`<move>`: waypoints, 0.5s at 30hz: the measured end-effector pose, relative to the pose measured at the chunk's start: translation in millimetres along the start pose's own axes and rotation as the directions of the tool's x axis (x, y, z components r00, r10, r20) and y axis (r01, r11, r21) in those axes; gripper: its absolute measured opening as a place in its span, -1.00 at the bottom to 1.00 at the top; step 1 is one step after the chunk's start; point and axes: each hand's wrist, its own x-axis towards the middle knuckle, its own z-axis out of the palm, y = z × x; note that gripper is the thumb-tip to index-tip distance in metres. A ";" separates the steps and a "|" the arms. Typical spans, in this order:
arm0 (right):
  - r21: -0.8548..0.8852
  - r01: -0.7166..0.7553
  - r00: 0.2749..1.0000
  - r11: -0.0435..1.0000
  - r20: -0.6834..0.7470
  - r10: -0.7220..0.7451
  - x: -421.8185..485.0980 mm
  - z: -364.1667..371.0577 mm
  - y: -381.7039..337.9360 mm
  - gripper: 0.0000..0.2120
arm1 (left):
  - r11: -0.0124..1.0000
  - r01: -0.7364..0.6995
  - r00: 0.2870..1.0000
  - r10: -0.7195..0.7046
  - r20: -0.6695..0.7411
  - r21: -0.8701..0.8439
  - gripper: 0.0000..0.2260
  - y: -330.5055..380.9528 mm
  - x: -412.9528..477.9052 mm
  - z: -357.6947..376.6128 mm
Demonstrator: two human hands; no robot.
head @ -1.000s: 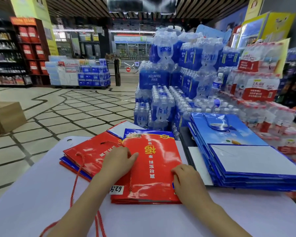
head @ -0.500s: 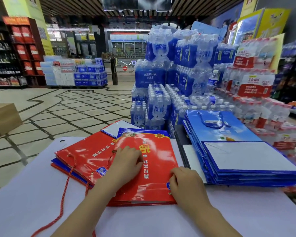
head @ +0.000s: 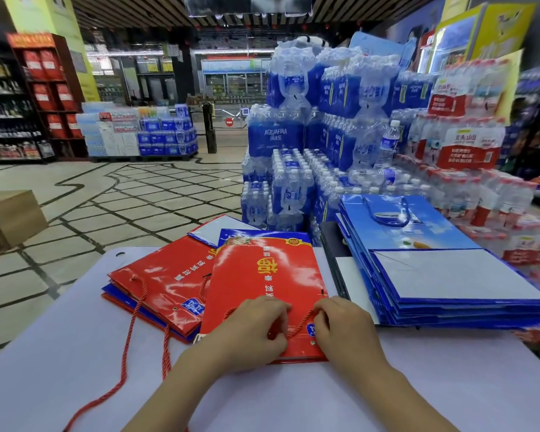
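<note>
On the white table (head: pixel 75 378), the left hand (head: pixel 251 333) and the right hand (head: pixel 348 333) each pinch the red rope (head: pixel 297 329) of the red bag (head: pixel 262 275) lying flat. Blue bags (head: pixel 434 275) are stacked just beside it. Water bottles (head: pixel 296 182) stand behind.

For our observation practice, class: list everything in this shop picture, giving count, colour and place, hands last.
table: one, pale, foreground.
top gift bag: one, red, flat at the table's near middle.
rope handle: one, red, on that bag's near end.
left pile of bags: several, red and blue, partly under the top gift bag.
loose cords: two strands, red, trailing from that pile.
blue bag stack: several, blue and white, table's right.
water packs: many, blue labels, behind the table.
red-labelled packs: many, clear, far right.
cardboard box: one, brown, floor at left.
left hand: one, pinches the rope handle.
right hand: one, pinches the rope handle.
</note>
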 end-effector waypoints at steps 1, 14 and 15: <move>0.007 0.001 1.000 1.000 0.007 -0.001 -0.4 -1.4 0.5 -0.89 | 1.000 0.005 1.000 -0.005 0.006 0.002 -0.94 -1.3 -1.8 -2.0; 0.040 0.298 0.919 0.954 0.257 -0.298 -26.7 -43.6 25.6 -0.60 | 0.976 0.099 0.994 -0.108 0.034 0.194 -0.75 -8.2 -12.7 -30.8; 0.033 0.339 0.919 0.940 0.203 -0.338 -30.4 -42.6 27.5 -0.62 | 0.980 0.084 0.996 -0.090 0.025 0.179 -0.74 -1.8 -7.8 -26.6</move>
